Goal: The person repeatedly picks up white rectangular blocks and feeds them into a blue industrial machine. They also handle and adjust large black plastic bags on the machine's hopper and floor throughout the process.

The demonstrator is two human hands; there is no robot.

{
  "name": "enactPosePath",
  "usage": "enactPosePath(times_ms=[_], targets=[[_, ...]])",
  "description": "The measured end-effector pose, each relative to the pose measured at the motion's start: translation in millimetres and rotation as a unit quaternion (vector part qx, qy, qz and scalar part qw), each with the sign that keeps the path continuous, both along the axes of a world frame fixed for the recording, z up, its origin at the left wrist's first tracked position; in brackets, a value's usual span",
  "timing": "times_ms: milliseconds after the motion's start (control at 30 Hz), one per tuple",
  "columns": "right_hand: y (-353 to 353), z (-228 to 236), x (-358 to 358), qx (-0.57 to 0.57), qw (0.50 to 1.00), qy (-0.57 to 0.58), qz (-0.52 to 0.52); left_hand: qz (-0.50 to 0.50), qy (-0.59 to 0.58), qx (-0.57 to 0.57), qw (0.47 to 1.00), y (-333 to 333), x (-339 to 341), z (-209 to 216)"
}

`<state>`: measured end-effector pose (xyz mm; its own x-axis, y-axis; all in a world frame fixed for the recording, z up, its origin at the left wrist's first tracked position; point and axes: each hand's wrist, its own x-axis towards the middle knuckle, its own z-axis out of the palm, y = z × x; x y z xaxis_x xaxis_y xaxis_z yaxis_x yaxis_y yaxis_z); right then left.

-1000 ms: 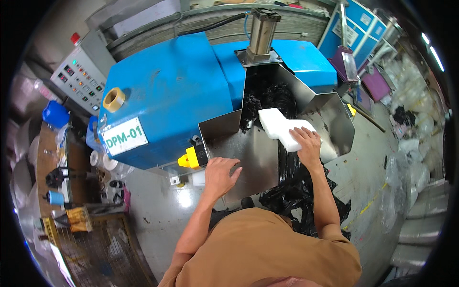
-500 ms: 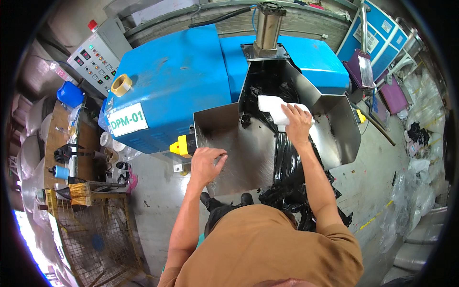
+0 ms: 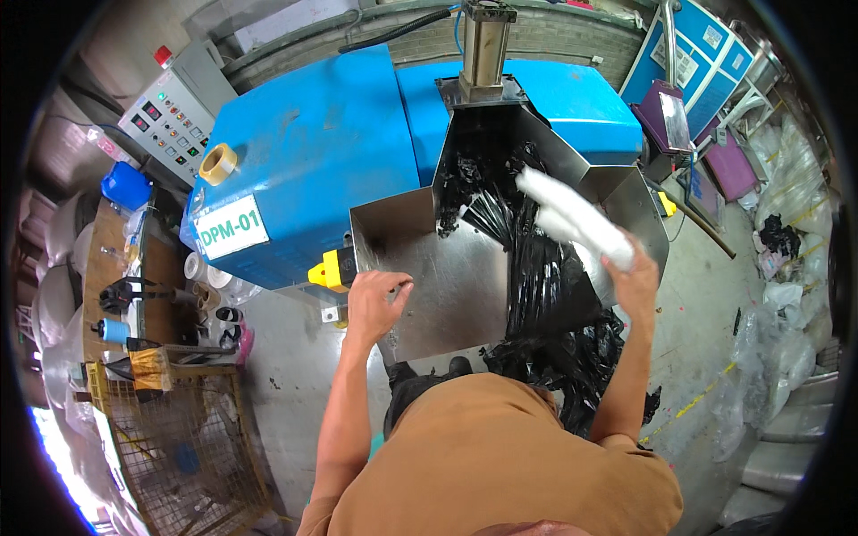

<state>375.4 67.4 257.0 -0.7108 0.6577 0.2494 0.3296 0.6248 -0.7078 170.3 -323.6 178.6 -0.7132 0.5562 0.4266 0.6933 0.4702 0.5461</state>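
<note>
My right hand (image 3: 634, 279) is closed on the lower end of a white, two-pronged piece (image 3: 581, 219), smeared by motion, whose kind I cannot make out. It is tilted above the right part of a steel feed hopper (image 3: 447, 299). Beneath it, crumpled black plastic film (image 3: 541, 286) runs from the hopper's throat over its front edge down to the floor. At the hopper's left rim is my left hand (image 3: 377, 304), its fingers curled and the thumb close to them, with nothing visible in between. Whether it touches the rim I cannot tell.
Behind the hopper stands a blue machine (image 3: 313, 125) with a metal cylinder (image 3: 485, 54) and a tape roll (image 3: 218, 164) on top. A yellow switch box (image 3: 331, 270) sits by the left rim. Control cabinet (image 3: 165, 125) at left; clear plastic film (image 3: 769, 357) lies at right.
My right hand has moved right and nearer to me, lifting and tilting the white piece off the black film. The film's bunched folds in the throat now show. My left hand has barely moved.
</note>
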Motion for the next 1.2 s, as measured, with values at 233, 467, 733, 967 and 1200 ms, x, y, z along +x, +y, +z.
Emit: enactPosePath(times_ms=[233, 467, 733, 967, 1200], targets=[[21.8, -107.4, -31.6, 0.078, 0.995, 0.054, -0.020, -0.006, -0.007, -0.023, 1.000, -1.3, -1.2, 0.3], [56.8, -132.7, -64.2, -0.026, 0.997, 0.076, -0.012, -0.007, -0.017, -0.021, 1.000, 2.7, -4.4, 6.2], [57.8, -170.7, -120.8, -0.063, 0.993, 0.093, 0.045, -0.008, -0.025, -0.021, 0.999, 2.4, -6.9, 5.6], [54.3, -188.3, -173.7, -0.070, 0.993, 0.059, 0.075, 0.003, -0.037, -0.021, 0.999, 0.5, -5.6, 3.8], [59.9, -202.3, -222.9, 0.001, 0.992, 0.061, 0.114, 0.004, -0.007, -0.035, 0.999, 1.8, -4.1, 4.8]])
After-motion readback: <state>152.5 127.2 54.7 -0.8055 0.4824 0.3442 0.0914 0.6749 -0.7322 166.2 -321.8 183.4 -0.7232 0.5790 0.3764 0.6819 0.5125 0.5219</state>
